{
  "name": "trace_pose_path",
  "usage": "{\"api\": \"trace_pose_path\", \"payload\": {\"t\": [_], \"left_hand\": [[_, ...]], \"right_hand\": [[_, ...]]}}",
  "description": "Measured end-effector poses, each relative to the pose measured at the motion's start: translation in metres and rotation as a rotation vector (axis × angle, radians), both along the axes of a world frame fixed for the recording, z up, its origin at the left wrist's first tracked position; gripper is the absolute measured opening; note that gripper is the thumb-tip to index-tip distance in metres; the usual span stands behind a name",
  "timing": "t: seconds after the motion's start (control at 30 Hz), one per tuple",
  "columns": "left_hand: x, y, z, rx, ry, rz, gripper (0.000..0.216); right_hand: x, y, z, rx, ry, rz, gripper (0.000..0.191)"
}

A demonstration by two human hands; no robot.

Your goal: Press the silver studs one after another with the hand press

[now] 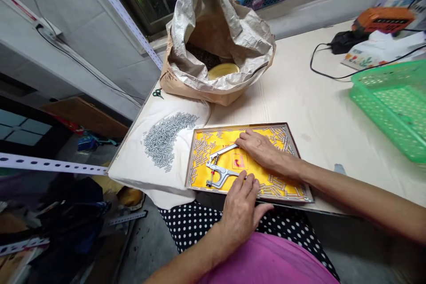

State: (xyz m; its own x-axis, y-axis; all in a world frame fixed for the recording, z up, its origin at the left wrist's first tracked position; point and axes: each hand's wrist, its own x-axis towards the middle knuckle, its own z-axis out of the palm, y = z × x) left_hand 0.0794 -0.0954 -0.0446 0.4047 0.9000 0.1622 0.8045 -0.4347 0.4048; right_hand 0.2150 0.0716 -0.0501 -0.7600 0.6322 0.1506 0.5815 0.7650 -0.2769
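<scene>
Now — right hand (262,150) curled at pliers (224,173), grip unclear; left hand (240,206), fingers outstretched, at lower handle (234,173)

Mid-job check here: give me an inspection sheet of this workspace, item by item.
Surface: pale table; white cloth over its left end.
Job's things: plier-like tool, handles spread, above a yellow sheet in a shallow tray; small metal pieces there, more piled on the cloth.
Clutter: open sack, green scissors, green basket, orange device.
Hands: left hand at the lower handle's end; right hand at the upper handle's tip.
Cables: black cable on the table's right; another along the wall.
Surroundings: window behind the sack.
</scene>
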Motion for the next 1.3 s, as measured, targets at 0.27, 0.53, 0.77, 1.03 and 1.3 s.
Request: {"api": "trace_pose_path", "payload": {"t": [0.27,0.53,0.77,1.03,1.3], "left_hand": [[-0.034,0.001,0.028,0.085,-0.143,0.229,0.024],[-0.117,0.029,0.041,-0.196,-0.115,0.669,0.026],[-0.1,0.026,0.035,-0.265,0.089,0.598,0.025],[-0.086,0.032,0.026,-0.239,0.179,0.449,0.005],[-0.072,0.079,0.021,-0.113,0.023,0.456,0.009]], "right_hand": [[-0.003,-0.015,0.015,-0.068,0.018,0.003,0.019],[-0.008,-0.053,0.023,-0.361,-0.021,0.105,0.016],[0.013,-0.045,0.017,-0.285,0.21,-0.018,0.026],[0.057,-0.043,0.036,-0.224,0.388,-0.156,0.025],[0.067,-0.058,0.034,-0.219,0.474,-0.266,0.027]]}}
